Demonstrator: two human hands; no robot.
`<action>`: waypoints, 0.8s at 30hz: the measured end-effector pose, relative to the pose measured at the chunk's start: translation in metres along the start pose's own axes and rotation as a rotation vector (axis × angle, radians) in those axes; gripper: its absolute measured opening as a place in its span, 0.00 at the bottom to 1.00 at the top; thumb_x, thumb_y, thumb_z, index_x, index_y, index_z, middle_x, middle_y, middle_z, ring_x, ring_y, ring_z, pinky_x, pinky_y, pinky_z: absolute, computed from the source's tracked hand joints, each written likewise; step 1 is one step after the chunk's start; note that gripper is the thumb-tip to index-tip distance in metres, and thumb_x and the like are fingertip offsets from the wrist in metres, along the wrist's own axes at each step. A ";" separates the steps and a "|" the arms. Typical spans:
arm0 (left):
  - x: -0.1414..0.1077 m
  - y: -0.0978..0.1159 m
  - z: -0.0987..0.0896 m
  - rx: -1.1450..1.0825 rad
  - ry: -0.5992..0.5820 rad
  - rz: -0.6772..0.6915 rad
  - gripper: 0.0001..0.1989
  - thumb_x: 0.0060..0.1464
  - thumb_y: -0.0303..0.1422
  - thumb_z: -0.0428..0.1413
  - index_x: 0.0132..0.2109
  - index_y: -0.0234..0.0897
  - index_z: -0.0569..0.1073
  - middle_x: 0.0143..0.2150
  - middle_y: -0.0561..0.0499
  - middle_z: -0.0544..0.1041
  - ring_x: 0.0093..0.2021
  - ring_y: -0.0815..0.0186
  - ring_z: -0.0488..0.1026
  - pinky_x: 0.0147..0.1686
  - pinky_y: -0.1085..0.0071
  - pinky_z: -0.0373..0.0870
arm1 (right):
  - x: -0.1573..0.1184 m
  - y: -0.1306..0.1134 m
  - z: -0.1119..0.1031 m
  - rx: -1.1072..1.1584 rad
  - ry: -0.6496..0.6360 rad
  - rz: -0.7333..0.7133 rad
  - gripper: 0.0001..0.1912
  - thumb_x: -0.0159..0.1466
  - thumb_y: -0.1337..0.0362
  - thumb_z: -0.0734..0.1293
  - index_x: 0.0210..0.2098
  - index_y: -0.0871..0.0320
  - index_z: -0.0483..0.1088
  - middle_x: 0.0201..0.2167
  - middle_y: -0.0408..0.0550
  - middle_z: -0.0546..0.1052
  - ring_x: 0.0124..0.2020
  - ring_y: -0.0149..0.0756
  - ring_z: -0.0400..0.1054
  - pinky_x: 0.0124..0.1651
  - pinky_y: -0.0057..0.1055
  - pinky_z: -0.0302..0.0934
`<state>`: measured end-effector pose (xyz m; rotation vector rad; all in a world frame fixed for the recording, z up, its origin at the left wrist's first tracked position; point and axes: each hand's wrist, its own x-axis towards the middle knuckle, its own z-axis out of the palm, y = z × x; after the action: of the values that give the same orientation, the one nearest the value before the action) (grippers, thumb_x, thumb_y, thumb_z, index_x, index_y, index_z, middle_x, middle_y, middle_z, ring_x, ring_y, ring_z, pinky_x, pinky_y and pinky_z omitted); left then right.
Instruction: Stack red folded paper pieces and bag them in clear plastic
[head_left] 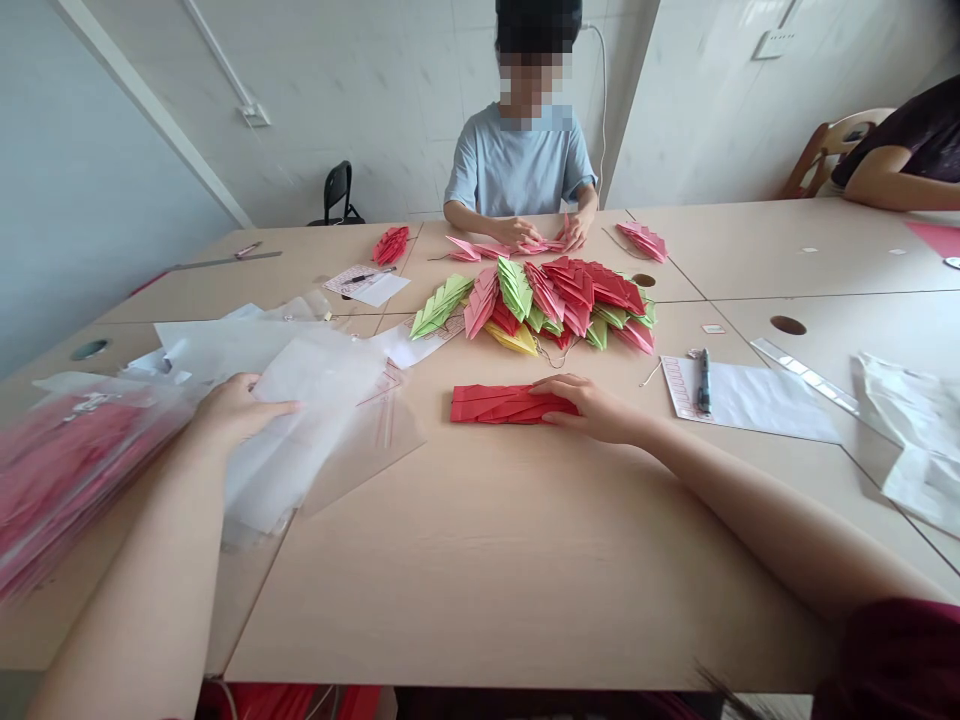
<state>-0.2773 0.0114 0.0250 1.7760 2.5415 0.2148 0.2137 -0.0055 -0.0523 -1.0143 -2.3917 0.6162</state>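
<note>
"Where is the red pleated-paper bundle (495, 403) being held?"
"On the near desk (525, 560), pinched by the right hand (600, 408); translucent plastic sleeves (322, 375) are being pinched by the left hand (238, 408). Overpressing risks pleats being crushed."

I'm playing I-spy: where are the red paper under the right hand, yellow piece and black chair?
Red paper (496, 404): head view, uncovered left part.
Yellow piece (514, 339): head view, visible middle.
Black chair (339, 182): head view, backrest.
</note>
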 end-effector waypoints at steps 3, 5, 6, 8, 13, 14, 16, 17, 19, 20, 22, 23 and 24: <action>-0.011 0.013 -0.017 -0.018 0.018 -0.144 0.24 0.52 0.52 0.52 0.46 0.40 0.73 0.39 0.59 0.77 0.35 0.67 0.70 0.32 0.77 0.63 | -0.001 -0.002 -0.002 0.013 -0.001 0.024 0.21 0.64 0.58 0.64 0.57 0.52 0.65 0.52 0.53 0.73 0.54 0.47 0.67 0.57 0.47 0.62; -0.019 0.021 -0.029 -0.117 0.067 -0.150 0.23 0.52 0.53 0.52 0.46 0.42 0.75 0.39 0.61 0.77 0.35 0.69 0.69 0.33 0.78 0.63 | -0.002 -0.003 -0.003 0.022 0.006 0.050 0.23 0.63 0.58 0.65 0.57 0.52 0.64 0.52 0.53 0.73 0.53 0.47 0.67 0.55 0.46 0.63; -0.022 0.025 -0.035 -0.173 0.087 -0.151 0.23 0.51 0.53 0.53 0.46 0.42 0.75 0.40 0.61 0.78 0.34 0.69 0.69 0.33 0.78 0.63 | -0.002 -0.003 -0.004 0.030 0.008 0.066 0.24 0.63 0.58 0.66 0.58 0.52 0.64 0.52 0.52 0.72 0.53 0.47 0.67 0.54 0.45 0.64; -0.031 0.035 -0.044 -0.299 0.113 -0.149 0.23 0.49 0.52 0.57 0.45 0.42 0.76 0.42 0.60 0.79 0.35 0.70 0.69 0.35 0.77 0.64 | -0.002 -0.003 -0.007 0.046 0.000 0.102 0.25 0.62 0.58 0.67 0.58 0.51 0.63 0.53 0.51 0.72 0.53 0.46 0.68 0.54 0.44 0.64; -0.048 0.064 -0.065 -0.596 0.049 -0.051 0.23 0.51 0.50 0.58 0.43 0.34 0.76 0.38 0.54 0.80 0.40 0.70 0.73 0.48 0.70 0.65 | -0.004 0.006 -0.019 0.064 -0.085 0.234 0.30 0.57 0.58 0.70 0.58 0.49 0.63 0.54 0.51 0.71 0.52 0.46 0.68 0.53 0.42 0.64; -0.050 0.069 -0.068 -0.637 0.012 -0.010 0.24 0.52 0.50 0.58 0.43 0.32 0.76 0.37 0.53 0.80 0.41 0.69 0.73 0.49 0.68 0.65 | -0.005 0.009 -0.022 0.077 -0.102 0.270 0.33 0.55 0.57 0.71 0.59 0.50 0.62 0.54 0.52 0.70 0.52 0.45 0.67 0.53 0.42 0.64; -0.052 0.075 -0.075 -0.685 -0.074 0.049 0.24 0.52 0.49 0.59 0.45 0.31 0.75 0.37 0.53 0.80 0.41 0.67 0.74 0.49 0.65 0.66 | -0.006 0.013 -0.027 0.102 -0.141 0.350 0.39 0.52 0.56 0.73 0.61 0.52 0.59 0.53 0.54 0.70 0.51 0.45 0.68 0.52 0.40 0.65; -0.052 0.078 -0.078 -0.696 -0.113 0.074 0.24 0.52 0.49 0.59 0.46 0.32 0.75 0.38 0.52 0.80 0.41 0.66 0.74 0.48 0.64 0.67 | -0.007 0.015 -0.029 0.104 -0.160 0.389 0.42 0.51 0.55 0.73 0.62 0.53 0.58 0.52 0.54 0.70 0.50 0.44 0.68 0.51 0.40 0.65; -0.054 0.083 -0.082 -0.696 -0.159 0.112 0.24 0.53 0.48 0.59 0.48 0.33 0.74 0.39 0.52 0.80 0.42 0.64 0.74 0.47 0.61 0.68 | -0.007 0.017 -0.032 0.084 -0.195 0.450 0.44 0.49 0.53 0.74 0.62 0.52 0.57 0.48 0.53 0.72 0.47 0.44 0.69 0.48 0.39 0.65; -0.055 0.087 -0.084 -0.696 -0.169 0.133 0.24 0.53 0.48 0.59 0.49 0.34 0.74 0.39 0.53 0.80 0.42 0.63 0.74 0.48 0.61 0.68 | -0.006 0.017 -0.034 0.061 -0.209 0.468 0.43 0.48 0.52 0.74 0.60 0.52 0.60 0.46 0.51 0.73 0.44 0.44 0.70 0.45 0.38 0.65; -0.057 0.094 -0.087 -0.694 -0.189 0.171 0.23 0.54 0.47 0.58 0.49 0.34 0.74 0.39 0.53 0.79 0.44 0.63 0.74 0.49 0.60 0.68 | -0.005 0.016 -0.037 0.007 -0.249 0.478 0.32 0.47 0.50 0.74 0.50 0.53 0.68 0.39 0.47 0.74 0.37 0.42 0.69 0.38 0.35 0.64; -0.059 0.099 -0.088 -0.694 -0.207 0.190 0.22 0.54 0.46 0.58 0.49 0.34 0.74 0.40 0.54 0.79 0.44 0.63 0.74 0.49 0.60 0.68 | -0.004 0.014 -0.039 -0.016 -0.266 0.476 0.25 0.49 0.49 0.73 0.42 0.53 0.70 0.34 0.45 0.74 0.33 0.40 0.68 0.34 0.34 0.61; -0.060 0.103 -0.089 -0.694 -0.230 0.214 0.21 0.54 0.46 0.58 0.48 0.34 0.74 0.40 0.54 0.79 0.44 0.63 0.74 0.49 0.60 0.69 | -0.003 0.012 -0.042 -0.031 -0.275 0.476 0.19 0.51 0.48 0.71 0.35 0.54 0.70 0.30 0.44 0.72 0.30 0.37 0.65 0.31 0.32 0.59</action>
<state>-0.1702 -0.0183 0.1238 1.6451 1.7950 0.7428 0.2460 0.0092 -0.0268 -1.6259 -2.3982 0.9379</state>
